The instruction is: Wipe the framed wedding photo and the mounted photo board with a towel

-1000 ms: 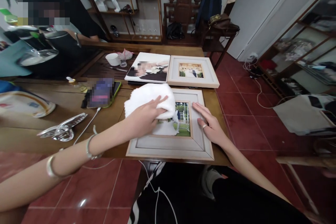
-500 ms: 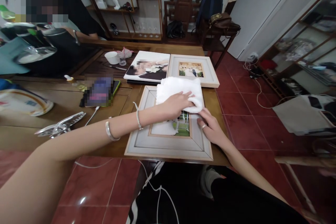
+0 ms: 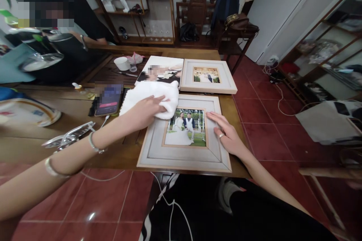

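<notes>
A white cloth (image 3: 141, 91) lies bunched over the upper left corner of a pale picture frame (image 3: 152, 155). My left hand (image 3: 145, 111) presses on the cloth, its fingers curled into the folds. Inside the frame, a photo (image 3: 185, 130) of two people in wedding clothes is uncovered. My right hand (image 3: 229, 136) rests on the frame's right side, fingers stretched out along the inner border. Behind are a second framed photo (image 3: 226, 69) and a photo panel (image 3: 166, 64), whose lower left part the cloth overlaps.
A phone (image 3: 109, 99) on a cable, a small dropper bottle (image 3: 82, 89) and a metal hand tool (image 3: 69, 135) lie on the wooden table (image 3: 128, 158) to the left. A white cup (image 3: 122, 63) stands farther back. Another person sits at the far left.
My left hand has slid the cloth leftward off the photo to the frame's upper left corner. My right hand's fingers now lie flatter, touching the inner border.
</notes>
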{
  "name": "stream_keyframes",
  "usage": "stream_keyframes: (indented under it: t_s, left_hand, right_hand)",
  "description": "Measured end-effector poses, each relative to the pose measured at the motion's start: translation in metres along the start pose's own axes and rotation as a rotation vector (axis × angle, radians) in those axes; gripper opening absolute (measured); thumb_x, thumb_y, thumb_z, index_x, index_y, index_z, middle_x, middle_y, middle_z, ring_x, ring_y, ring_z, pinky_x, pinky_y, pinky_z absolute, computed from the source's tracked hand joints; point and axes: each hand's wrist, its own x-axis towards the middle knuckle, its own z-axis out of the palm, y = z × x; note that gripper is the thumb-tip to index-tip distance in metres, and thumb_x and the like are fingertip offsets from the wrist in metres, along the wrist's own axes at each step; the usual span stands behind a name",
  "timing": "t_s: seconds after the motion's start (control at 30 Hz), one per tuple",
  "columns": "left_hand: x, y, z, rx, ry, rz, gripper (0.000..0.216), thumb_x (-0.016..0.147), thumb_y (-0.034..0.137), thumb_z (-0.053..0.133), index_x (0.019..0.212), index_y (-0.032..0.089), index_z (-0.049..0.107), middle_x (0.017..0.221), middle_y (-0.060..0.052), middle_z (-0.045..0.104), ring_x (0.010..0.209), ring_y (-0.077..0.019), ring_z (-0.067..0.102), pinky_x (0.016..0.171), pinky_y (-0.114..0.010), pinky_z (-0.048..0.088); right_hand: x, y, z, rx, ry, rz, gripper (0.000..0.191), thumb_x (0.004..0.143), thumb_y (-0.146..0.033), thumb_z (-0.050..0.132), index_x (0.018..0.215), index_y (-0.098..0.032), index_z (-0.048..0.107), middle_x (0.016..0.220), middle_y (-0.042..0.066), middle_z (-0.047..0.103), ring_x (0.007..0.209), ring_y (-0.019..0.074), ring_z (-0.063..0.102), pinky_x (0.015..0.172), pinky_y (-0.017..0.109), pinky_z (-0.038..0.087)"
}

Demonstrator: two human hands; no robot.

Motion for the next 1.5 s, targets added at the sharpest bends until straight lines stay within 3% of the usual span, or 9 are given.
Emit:
stream_keyframes:
  t_s: [0.13, 0.3, 0.47, 0.6, 0.8, 0.97, 1.2, 1.4, 1.5]
  left_hand:
    - [-0.027, 0.022, 0.001, -0.116, -0.080, 0.053, 0.067, 0.056, -0.013, 0.038, 0.111, 0.015, 0.065, 0.153, -0.012, 0.033, 0.144, -0.0256, 0.022, 0.116, -0.050, 0.023]
    - [-0.081, 0.062, -0.002, -0.323, -0.094, 0.156, 0.059, 0.065, -0.010, 0.041, 0.106, 0.023, 0.067, 0.151, -0.004, 0.037, 0.142, -0.0206, 0.028, 0.114, -0.041, 0.032]
    - [-0.113, 0.081, 0.005, -0.358, -0.082, 0.191, 0.068, 0.061, -0.008, 0.042, 0.115, 0.028, 0.063, 0.156, 0.003, 0.026, 0.142, -0.0216, 0.027, 0.113, -0.036, 0.036]
    - [-0.091, 0.072, 0.012, -0.311, 0.027, 0.109, 0.070, 0.059, -0.012, 0.041, 0.118, 0.019, 0.062, 0.159, -0.007, 0.015, 0.144, -0.0272, 0.020, 0.115, -0.044, 0.031]
    - [-0.020, 0.031, 0.019, -0.043, 0.245, -0.077, 0.051, 0.070, -0.013, 0.042, 0.105, 0.013, 0.069, 0.156, -0.016, 0.025, 0.142, -0.0378, 0.020, 0.112, -0.058, 0.029]
    - [0.016, 0.007, 0.026, 0.087, 0.446, -0.077, 0.025, 0.086, 0.001, 0.050, 0.095, 0.011, 0.071, 0.155, -0.016, 0.028, 0.142, -0.0358, 0.023, 0.113, -0.053, 0.033]
    - [0.010, 0.022, 0.026, 0.118, 0.248, -0.039, 0.040, 0.072, -0.006, 0.050, 0.101, 0.013, 0.071, 0.149, -0.015, 0.040, 0.137, -0.0353, 0.036, 0.103, -0.047, 0.044]
    - [-0.047, 0.084, 0.016, -0.005, 0.028, -0.038, 0.039, 0.067, 0.006, 0.061, 0.103, 0.017, 0.071, 0.148, -0.015, 0.041, 0.135, -0.0368, 0.041, 0.095, -0.048, 0.049]
    - [-0.079, 0.112, 0.014, -0.162, 0.013, -0.002, 0.036, 0.065, 0.007, 0.061, 0.097, 0.019, 0.072, 0.150, -0.012, 0.039, 0.137, -0.0333, 0.039, 0.094, -0.046, 0.049]
  right_hand:
    - [0.001, 0.000, 0.001, -0.005, 0.002, 0.015, 0.050, 0.092, -0.015, 0.039, 0.138, -0.031, 0.048, 0.146, 0.003, 0.046, 0.140, 0.0215, 0.036, 0.118, 0.049, 0.026]
    - [0.001, 0.000, 0.002, -0.004, 0.018, 0.029, 0.050, 0.091, -0.014, 0.040, 0.138, -0.030, 0.048, 0.146, 0.003, 0.047, 0.139, 0.0216, 0.037, 0.118, 0.048, 0.026]
    - [0.000, 0.000, 0.002, -0.003, 0.013, 0.022, 0.050, 0.091, -0.014, 0.040, 0.137, -0.030, 0.049, 0.145, 0.003, 0.047, 0.140, 0.0218, 0.037, 0.118, 0.048, 0.026]
    - [0.000, 0.000, 0.001, -0.003, 0.011, 0.023, 0.051, 0.091, -0.014, 0.039, 0.139, -0.031, 0.047, 0.146, 0.003, 0.046, 0.140, 0.0221, 0.036, 0.118, 0.049, 0.025]
    - [0.000, 0.000, 0.000, -0.001, -0.002, -0.003, 0.053, 0.091, -0.014, 0.038, 0.141, -0.032, 0.044, 0.147, 0.003, 0.044, 0.141, 0.0220, 0.035, 0.118, 0.050, 0.026]
    - [0.000, 0.000, 0.000, 0.001, -0.005, -0.003, 0.053, 0.092, -0.014, 0.038, 0.141, -0.032, 0.043, 0.148, 0.002, 0.044, 0.141, 0.0217, 0.034, 0.118, 0.051, 0.025]
    - [0.000, 0.001, 0.001, -0.004, 0.001, 0.009, 0.052, 0.092, -0.015, 0.038, 0.140, -0.033, 0.044, 0.147, 0.002, 0.045, 0.140, 0.0225, 0.036, 0.118, 0.051, 0.027]
    - [0.001, -0.002, 0.001, -0.006, 0.008, 0.014, 0.052, 0.092, -0.015, 0.039, 0.140, -0.033, 0.045, 0.146, 0.003, 0.046, 0.140, 0.0234, 0.036, 0.118, 0.052, 0.026]
    - [0.001, -0.002, 0.001, -0.003, 0.011, 0.017, 0.053, 0.091, -0.014, 0.040, 0.140, -0.033, 0.046, 0.146, 0.003, 0.047, 0.140, 0.0239, 0.037, 0.118, 0.052, 0.027]
